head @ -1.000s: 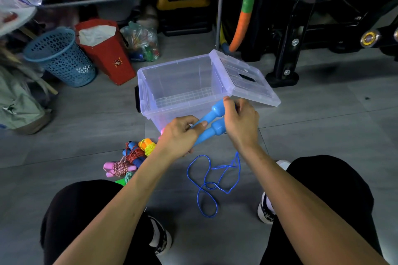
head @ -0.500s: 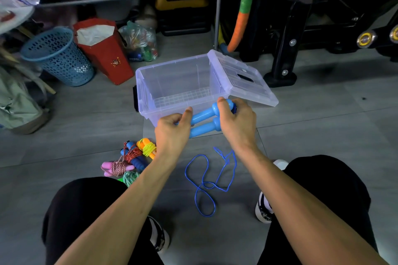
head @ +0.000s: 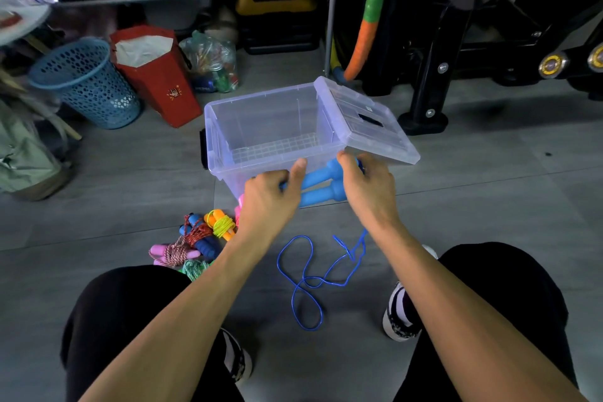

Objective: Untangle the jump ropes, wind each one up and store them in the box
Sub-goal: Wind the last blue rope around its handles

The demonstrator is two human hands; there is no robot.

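Blue jump rope handles (head: 321, 184), both hands (head: 326, 192) gripping

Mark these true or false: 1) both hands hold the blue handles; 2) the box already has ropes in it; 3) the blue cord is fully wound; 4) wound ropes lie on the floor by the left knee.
1) True: the left hand and right hand grip the two blue handles.
2) False: the clear box holds nothing.
3) False: the blue cord trails in loose loops on the floor.
4) True: the wound ropes lie there.
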